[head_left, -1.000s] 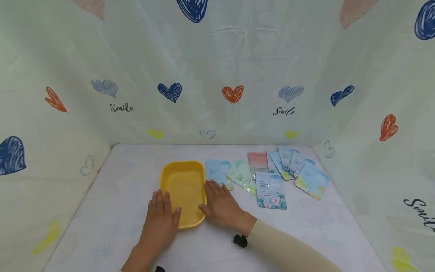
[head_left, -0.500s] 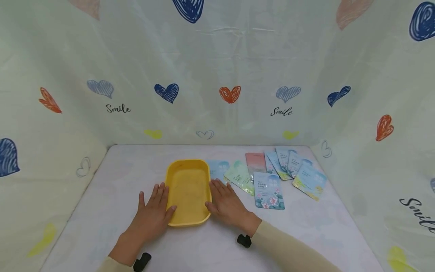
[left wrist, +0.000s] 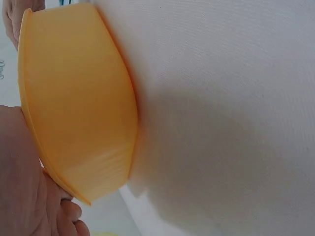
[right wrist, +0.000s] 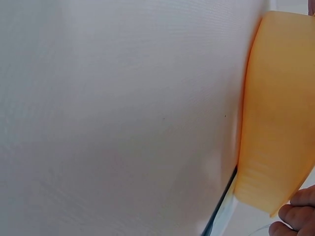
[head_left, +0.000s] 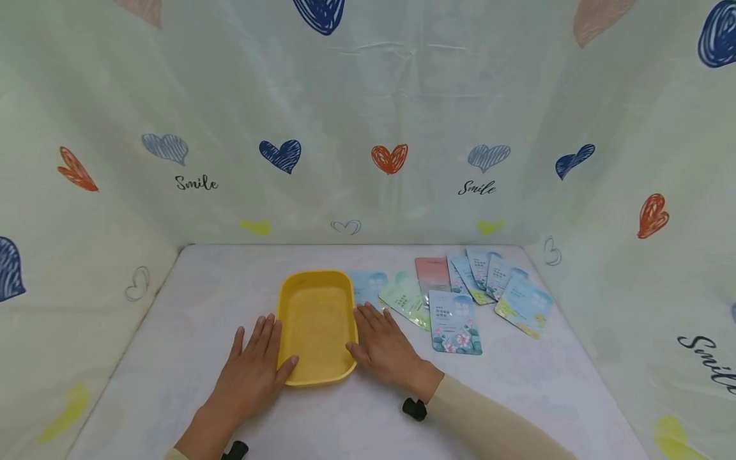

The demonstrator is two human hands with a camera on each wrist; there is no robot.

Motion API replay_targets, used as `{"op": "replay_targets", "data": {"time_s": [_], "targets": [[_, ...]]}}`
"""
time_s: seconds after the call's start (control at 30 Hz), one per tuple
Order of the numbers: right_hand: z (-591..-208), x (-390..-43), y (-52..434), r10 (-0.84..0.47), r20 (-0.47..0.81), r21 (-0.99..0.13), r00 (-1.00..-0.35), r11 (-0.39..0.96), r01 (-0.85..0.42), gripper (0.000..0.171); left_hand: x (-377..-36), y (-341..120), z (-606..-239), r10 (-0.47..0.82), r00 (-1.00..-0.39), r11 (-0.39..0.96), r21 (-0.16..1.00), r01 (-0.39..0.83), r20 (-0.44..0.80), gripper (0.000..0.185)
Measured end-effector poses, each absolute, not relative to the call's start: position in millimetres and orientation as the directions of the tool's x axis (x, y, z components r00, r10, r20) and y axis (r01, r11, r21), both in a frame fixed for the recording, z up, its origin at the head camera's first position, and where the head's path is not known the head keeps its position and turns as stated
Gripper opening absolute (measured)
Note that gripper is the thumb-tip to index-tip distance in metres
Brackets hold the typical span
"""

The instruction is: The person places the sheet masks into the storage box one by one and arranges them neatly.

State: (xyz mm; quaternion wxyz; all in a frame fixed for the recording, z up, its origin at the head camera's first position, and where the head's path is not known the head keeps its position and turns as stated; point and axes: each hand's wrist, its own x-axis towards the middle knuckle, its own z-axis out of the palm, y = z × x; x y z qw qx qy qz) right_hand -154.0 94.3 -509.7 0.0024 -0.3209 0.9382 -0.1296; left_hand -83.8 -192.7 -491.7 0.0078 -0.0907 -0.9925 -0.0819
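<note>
A yellow rectangular plastic tray (head_left: pixel 319 332) stands on the table between both hands. My left hand (head_left: pixel 247 377) lies along its left side with fingers straight, the thumb over the near left rim. On the opposite side my right hand (head_left: pixel 388 348) rests against the rim, fingers extended and pointing away from me. The left wrist view shows the tray's outer wall (left wrist: pixel 78 98) with fingers right at the rim. A light-blue flat packet (head_left: pixel 368 285) lies just right of the tray, partly hidden by it and by the right hand.
Right of the tray lie a green packet (head_left: pixel 407 299), a pink one (head_left: pixel 432 273) and a blue flowered one (head_left: pixel 456 322). Several overlapping blue packets (head_left: pixel 524 303) are at the far right. A heart-printed curtain (head_left: pixel 345 96) encloses the white table (head_left: pixel 218 287).
The tray has shifted right between my hands, covering more of the light-blue packet's left side. My left hand has moved left of its earlier place, with its fingers spread a little more.
</note>
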Motion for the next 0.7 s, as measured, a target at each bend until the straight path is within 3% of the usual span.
{"op": "replay_targets", "data": {"time_s": [0.2,0.33,0.5,0.7], "targets": [[-509,-167,103,-0.629,0.091,-0.268,-0.772,0.731,-0.627,0.076,-85,-192,-492,0.193,-0.981,0.961,0.198,0.193,0.019,0.081],[-507,-196,118,-0.603,0.125,-0.24,-0.788,0.752,-0.614,0.071,-85,-190,-494,0.2,-0.98,0.961,0.192,0.2,0.02,0.082],[-502,-245,133,-0.552,0.135,-0.124,-0.823,0.814,-0.567,0.073,-85,-189,-494,0.189,-0.982,0.965,0.181,0.189,0.017,0.082],[-504,-292,133,-0.564,0.021,0.024,-0.826,0.826,-0.563,0.088,-83,-190,-495,0.189,-0.981,0.961,0.197,0.193,0.039,0.081]]}}
